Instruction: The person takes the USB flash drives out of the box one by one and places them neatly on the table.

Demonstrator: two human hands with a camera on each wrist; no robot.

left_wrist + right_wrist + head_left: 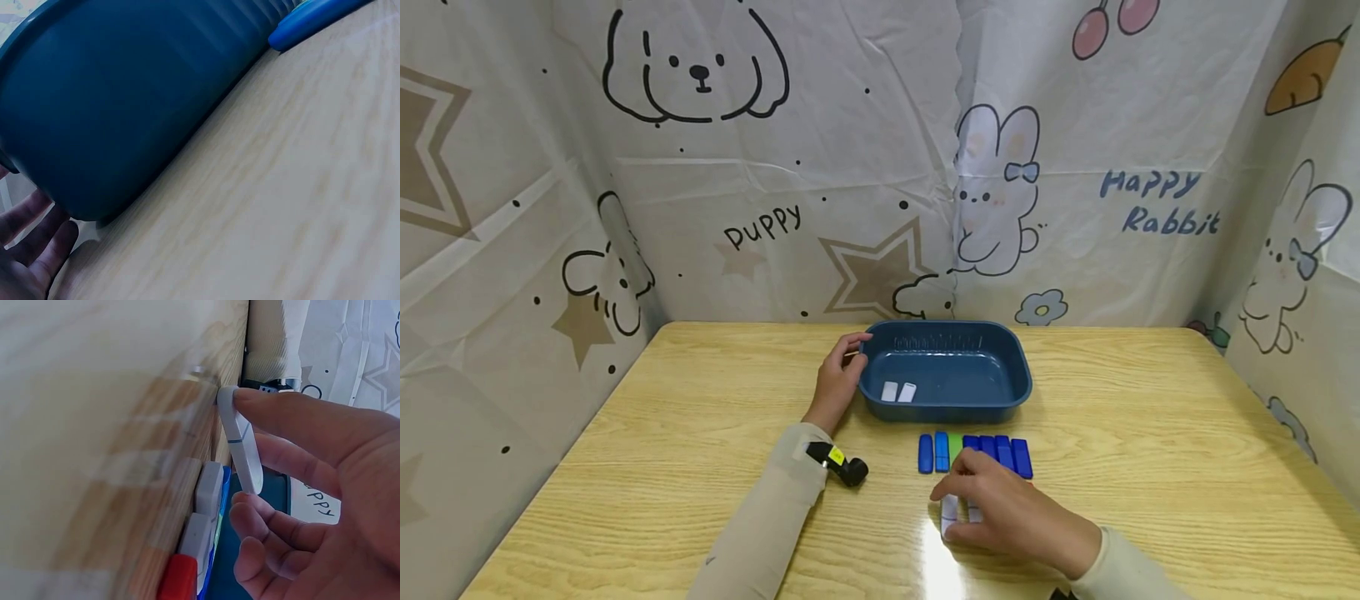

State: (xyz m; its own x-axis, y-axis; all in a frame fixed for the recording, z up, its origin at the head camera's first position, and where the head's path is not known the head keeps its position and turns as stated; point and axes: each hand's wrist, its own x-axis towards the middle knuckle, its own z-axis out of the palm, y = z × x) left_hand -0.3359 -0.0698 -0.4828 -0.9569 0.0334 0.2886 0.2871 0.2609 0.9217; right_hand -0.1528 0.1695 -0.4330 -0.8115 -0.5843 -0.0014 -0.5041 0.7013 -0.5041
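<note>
My right hand (pixel 1011 508) pinches a small white capped stick (pixel 242 447) between thumb and fingertips; a thin dark seam crosses it. In the head view this stick (pixel 949 515) is low over the table, partly screened by the hand. More white sticks (pixel 209 487) lie beside it, with a red piece (pixel 178 578) next to them. My left hand (pixel 837 379) touches the left end of a dark blue tub (pixel 943 412); its fingers (pixel 53 247) lie rather straight along the outer corner. Inside the tub are two white pieces (pixel 889 392).
In front of the tub runs a row of small sticks: a blue one (pixel 926 454), a lighter blue one (pixel 942 452), a green one (pixel 955 446) and several dark blue ones (pixel 1021 458). A printed curtain (pixel 760 275) encloses the wooden table (pixel 647 475).
</note>
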